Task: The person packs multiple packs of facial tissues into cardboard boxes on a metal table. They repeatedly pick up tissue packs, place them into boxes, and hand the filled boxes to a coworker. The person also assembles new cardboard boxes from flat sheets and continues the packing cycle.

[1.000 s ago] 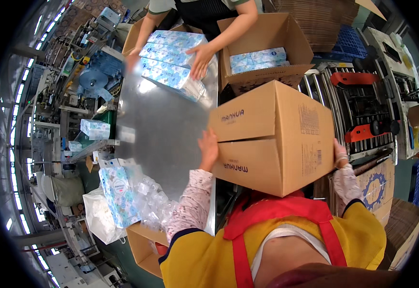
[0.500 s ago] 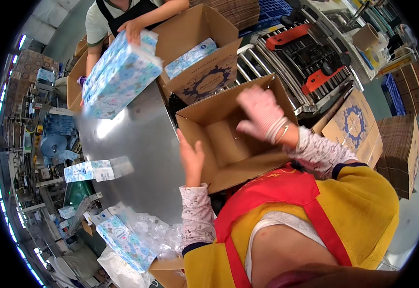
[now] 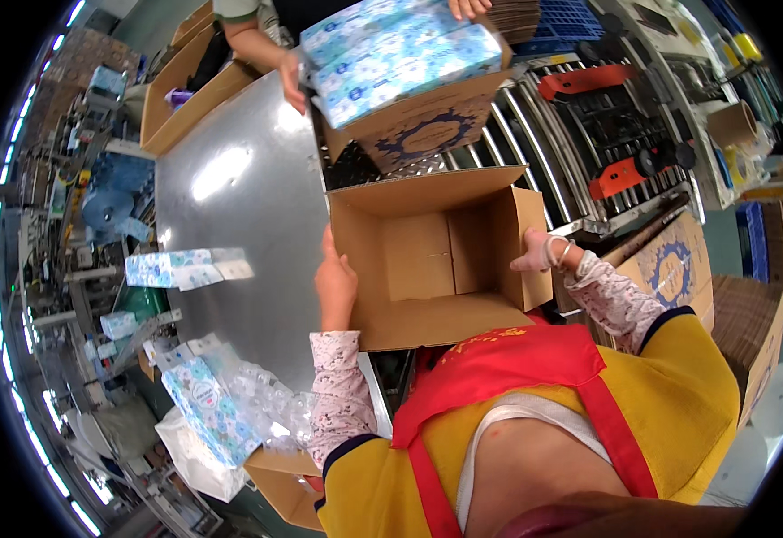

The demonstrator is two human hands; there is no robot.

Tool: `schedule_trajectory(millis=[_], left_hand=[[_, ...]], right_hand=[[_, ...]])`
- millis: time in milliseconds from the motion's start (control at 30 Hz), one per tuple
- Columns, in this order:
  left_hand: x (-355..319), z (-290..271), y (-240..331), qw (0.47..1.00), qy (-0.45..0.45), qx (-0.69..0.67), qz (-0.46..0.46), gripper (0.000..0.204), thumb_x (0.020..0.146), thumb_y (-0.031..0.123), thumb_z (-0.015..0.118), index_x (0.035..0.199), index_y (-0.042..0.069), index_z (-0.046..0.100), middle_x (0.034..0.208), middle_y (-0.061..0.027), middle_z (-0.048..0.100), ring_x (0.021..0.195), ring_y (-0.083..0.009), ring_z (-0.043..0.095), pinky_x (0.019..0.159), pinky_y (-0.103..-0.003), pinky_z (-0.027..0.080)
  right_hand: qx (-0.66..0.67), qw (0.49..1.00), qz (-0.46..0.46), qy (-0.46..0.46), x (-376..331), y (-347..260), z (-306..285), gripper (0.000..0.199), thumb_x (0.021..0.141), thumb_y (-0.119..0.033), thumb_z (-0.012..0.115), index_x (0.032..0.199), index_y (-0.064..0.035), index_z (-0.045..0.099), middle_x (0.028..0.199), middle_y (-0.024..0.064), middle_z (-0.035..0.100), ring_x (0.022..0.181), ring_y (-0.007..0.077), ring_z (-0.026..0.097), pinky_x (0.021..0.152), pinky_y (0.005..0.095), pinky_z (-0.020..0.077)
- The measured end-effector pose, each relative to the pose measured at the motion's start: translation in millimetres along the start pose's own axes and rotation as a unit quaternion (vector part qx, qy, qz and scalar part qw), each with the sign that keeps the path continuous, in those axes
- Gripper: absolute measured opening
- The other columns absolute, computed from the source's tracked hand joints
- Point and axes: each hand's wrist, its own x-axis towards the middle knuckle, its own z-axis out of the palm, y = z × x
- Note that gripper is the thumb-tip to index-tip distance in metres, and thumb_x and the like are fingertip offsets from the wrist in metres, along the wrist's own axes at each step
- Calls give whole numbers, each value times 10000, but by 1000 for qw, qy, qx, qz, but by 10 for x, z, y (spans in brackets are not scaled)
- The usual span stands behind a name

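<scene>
An open cardboard box stands right in front of me, its top flaps up and its brown inside bare. My left hand holds its left wall, fingers along the edge with the thumb raised at the rim. On the opposite side, my right hand, in a pale pink glove, grips the right flap. Beyond it, a co-worker's hands are at a large blue flowered pack of tissue packets, which sits at the mouth of a second printed cardboard box.
A shiny metal table lies to the left, with tissue packs at its left edge. Clear plastic film and another flowered pack lie nearer me. A roller conveyor runs behind right. Flattened cartons are stacked at right.
My right hand has moved from above the box's opening to its right flap. The box now faces me more squarely. The co-worker's flowered pack has moved right, onto the second box.
</scene>
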Motion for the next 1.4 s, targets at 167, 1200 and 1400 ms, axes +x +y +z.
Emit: schedule_trajectory(millis=[167, 1200, 1400], left_hand=[[145, -44, -229, 1000, 18, -10, -4, 664, 877, 103, 538, 1458, 188, 228, 835, -244, 645, 783, -449, 608, 704, -504, 475], [-367, -1102, -1391, 947, 247, -205, 26, 470, 854, 291, 630, 1243, 39, 550, 1076, -225, 622, 978, -388, 598, 843, -431, 479], [283, -2449, -2925, 884, 387, 157, -210, 620, 785, 305, 689, 1322, 77, 475, 1327, -237, 424, 1229, -447, 368, 960, -566, 363]], right_hand=[[352, 934, 22, 54, 74, -638, 102, 314, 765, -108, 560, 1005, 93, 595, 838, 204, 662, 580, 313, 670, 513, 374, 580], [-59, 860, -480, 160, -932, -4644, -855, 236, 841, -187, 614, 963, 15, 610, 703, 142, 637, 616, 242, 637, 575, 322, 502], [-222, 794, -507, 252, -183, -6568, -367, 488, 792, -306, 652, 1228, -124, 527, 1136, 190, 569, 1028, 335, 579, 867, 430, 467]])
